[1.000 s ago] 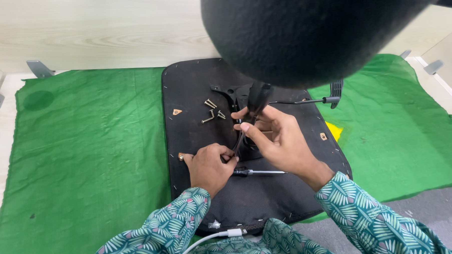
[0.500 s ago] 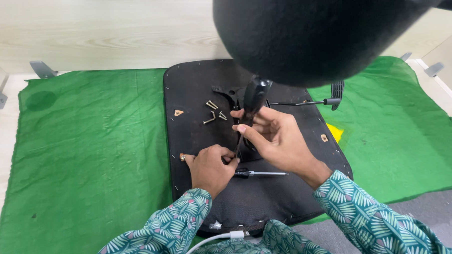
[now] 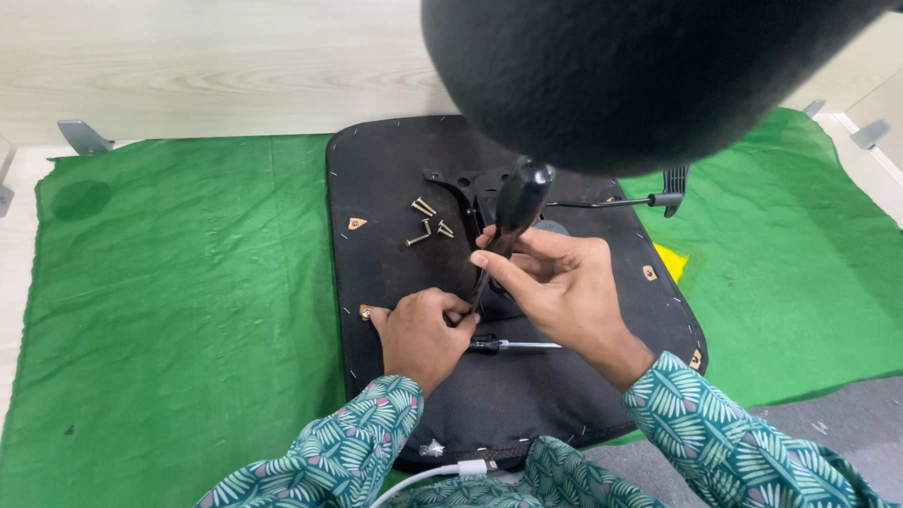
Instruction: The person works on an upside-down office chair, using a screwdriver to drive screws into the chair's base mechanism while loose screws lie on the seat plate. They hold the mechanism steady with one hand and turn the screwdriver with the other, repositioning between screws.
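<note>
right hand (image 3: 565,292) clenched around the black handle of a screwdriver (image 3: 511,225), fingers wrapped just below the bulbous top, shaft slanting down and to the left toward the other hand. left hand (image 3: 421,332) curled into a loose fist right at the shaft's lower end, fingertips pinched close to the tip; cannot tell whether anything small sits between them, since the knuckles hide that spot. both hands resting over the middle of a black chair seat base (image 3: 386,236) lying flat, underside up. a second, thinner screwdriver (image 3: 515,346) lying flat on the seat base just under the hands, pointing toward the right edge. a few loose brass screws (image 3: 425,222) scattered on the seat base just beyond the hands, near a black metal bracket (image 3: 464,188) bolted at the centre. a thin black lever (image 3: 620,200) running from the bracket toward the right edge of the seat base. small tan tags at several spots along the rim. seat base spread across the middle of a green cloth (image 3: 183,313) covering the surface, nearer its far edge than its near one. patterned teal sleeves (image 3: 368,437) at the near edge, a white cable (image 3: 429,480) trailing between them. large dark rounded shape (image 3: 645,67) blocking the far right corner, very close to the camera.
</note>
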